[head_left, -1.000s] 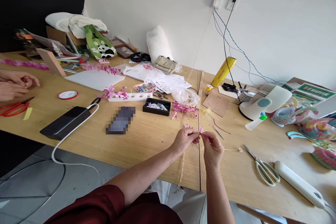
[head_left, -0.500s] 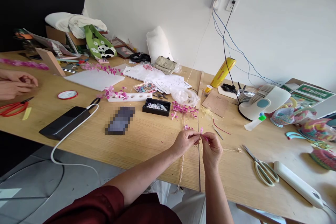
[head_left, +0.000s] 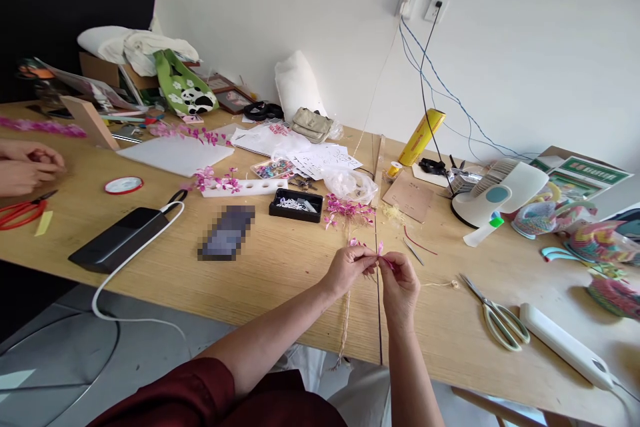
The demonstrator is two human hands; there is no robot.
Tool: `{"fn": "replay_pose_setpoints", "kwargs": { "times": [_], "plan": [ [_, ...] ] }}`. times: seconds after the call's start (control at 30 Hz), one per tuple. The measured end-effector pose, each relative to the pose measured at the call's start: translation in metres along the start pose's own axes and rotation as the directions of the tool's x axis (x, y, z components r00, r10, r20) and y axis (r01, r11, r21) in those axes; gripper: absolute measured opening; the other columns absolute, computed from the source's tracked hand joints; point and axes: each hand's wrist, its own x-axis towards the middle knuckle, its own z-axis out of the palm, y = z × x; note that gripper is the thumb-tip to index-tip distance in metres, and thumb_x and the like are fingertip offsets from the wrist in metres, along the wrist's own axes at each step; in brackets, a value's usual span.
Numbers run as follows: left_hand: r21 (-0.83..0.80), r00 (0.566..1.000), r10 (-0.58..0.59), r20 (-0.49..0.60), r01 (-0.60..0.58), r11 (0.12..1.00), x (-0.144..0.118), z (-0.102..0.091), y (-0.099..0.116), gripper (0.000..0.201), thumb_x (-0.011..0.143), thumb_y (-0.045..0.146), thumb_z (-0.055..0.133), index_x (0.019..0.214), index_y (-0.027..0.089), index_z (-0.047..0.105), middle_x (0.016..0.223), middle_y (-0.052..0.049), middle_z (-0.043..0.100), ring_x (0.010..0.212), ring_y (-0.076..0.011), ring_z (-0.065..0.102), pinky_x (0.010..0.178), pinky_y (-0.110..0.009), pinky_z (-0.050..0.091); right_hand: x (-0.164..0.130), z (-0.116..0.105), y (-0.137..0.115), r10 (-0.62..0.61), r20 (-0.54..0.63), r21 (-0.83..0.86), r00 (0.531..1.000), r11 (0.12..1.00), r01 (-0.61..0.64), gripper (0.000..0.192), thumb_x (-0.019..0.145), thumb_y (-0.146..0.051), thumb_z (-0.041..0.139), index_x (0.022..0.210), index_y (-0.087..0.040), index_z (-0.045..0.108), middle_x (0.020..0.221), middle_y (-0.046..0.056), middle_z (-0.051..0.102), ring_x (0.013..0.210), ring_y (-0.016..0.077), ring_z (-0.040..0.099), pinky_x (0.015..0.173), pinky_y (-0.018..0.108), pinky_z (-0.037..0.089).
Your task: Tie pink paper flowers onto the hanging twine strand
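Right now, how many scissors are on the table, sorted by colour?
Red scissors: 1
Pale green scissors: 1
Total: 2

Two pairs of scissors are lying on the table: one cream-handled, one red-handled. One black tray, one desk fan, one yellow roll and one red-rimmed tape reel are resting there. Four hands are showing: the person's two, a co-worker's two.
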Motion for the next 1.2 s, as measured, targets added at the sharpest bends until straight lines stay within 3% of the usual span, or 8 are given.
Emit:
{"fn": "replay_pose_setpoints", "kwargs": {
  "times": [0.2, 0.37, 0.63, 0.8, 1.03, 1.2],
  "plan": [
    [-0.003, 0.997, -0.072, 0.032, 0.072, 0.997, 0.001, -0.005, 0.007, 0.035, 0.066, 0.044, 0.064, 0.078, 0.011, 0.066, 0.059, -0.003, 0.06, 0.046, -0.0074, 0.047, 0.038, -0.017, 0.029, 0.0, 0.002, -0.004, -0.038, 0.011, -0.084, 0.999, 0.996, 0.039, 0.004, 0.076, -0.023, 0.056, 0.074, -0.02, 0.055, 0.072, 0.001, 0.053, 0.065, 0.0131, 0.05, 0.058, 0.027, 0.042],
    [-0.059, 0.995, -0.069, 0.069, 0.073, 0.996, 0.0, -0.007, 0.01, 0.033, 0.066, 0.042, 0.064, 0.073, 0.01, 0.065, 0.059, -0.003, 0.057, 0.051, -0.0078, 0.049, 0.048, -0.019, 0.036, 0.001, 0.002, -0.008, -0.086, 0.04, -0.133, 0.995, 0.987, 0.091, 0.002, 0.077, -0.02, 0.055, 0.075, -0.02, 0.057, 0.073, 0.001, 0.055, 0.065, 0.013, 0.051, 0.059, 0.027, 0.042],
    [-0.047, 0.998, 0.039, 0.055, -0.036, 0.998, -0.004, -0.009, 0.007, 0.025, 0.069, 0.036, 0.064, 0.073, 0.011, 0.066, 0.063, -0.002, 0.056, 0.054, -0.0074, 0.044, 0.05, -0.02, 0.034, 0.005, -0.004, -0.012, -0.117, 0.086, -0.147, 0.989, 0.981, 0.129, 0.006, 0.077, -0.017, 0.056, 0.074, -0.02, 0.059, 0.073, 0.001, 0.056, 0.066, 0.0131, 0.052, 0.058, 0.026, 0.041],
    [-0.077, 1.0, 0.012, 0.018, -0.011, 0.997, -0.005, -0.006, 0.006, 0.025, 0.067, 0.035, 0.066, 0.071, 0.011, 0.065, 0.062, -0.002, 0.054, 0.055, -0.0076, 0.044, 0.051, -0.021, 0.032, 0.011, -0.011, -0.018, -0.131, 0.174, -0.195, 0.976, 0.967, 0.165, 0.007, 0.078, -0.017, 0.055, 0.074, -0.02, 0.06, 0.074, 0.001, 0.057, 0.065, 0.0127, 0.052, 0.058, 0.025, 0.041],
    [-0.173, 1.0, 0.015, -0.02, -0.019, 0.985, -0.009, -0.002, 0.01, 0.023, 0.068, 0.032, 0.066, 0.072, 0.01, 0.064, 0.056, 0.001, 0.05, 0.052, -0.0069, 0.042, 0.051, -0.021, 0.03, -0.002, 0.0, -0.017, -0.136, 0.031, -0.176, 0.99, 0.974, 0.14, 0.004, 0.077, -0.015, 0.055, 0.076, -0.019, 0.056, 0.072, 0.0, 0.055, 0.064, 0.0114, 0.051, 0.057, 0.024, 0.041],
    [-0.211, 1.0, -0.003, 0.026, 0.008, 0.977, -0.01, -0.001, 0.012, 0.022, 0.07, 0.032, 0.064, 0.073, 0.01, 0.064, 0.056, 0.001, 0.049, 0.052, -0.0063, 0.04, 0.051, -0.021, 0.028, -0.008, 0.003, -0.014, -0.044, -0.009, -0.163, 0.999, 0.986, 0.042, 0.003, 0.078, -0.019, 0.054, 0.075, -0.018, 0.054, 0.07, -0.001, 0.054, 0.063, 0.0111, 0.05, 0.058, 0.023, 0.042]
  ]
}}
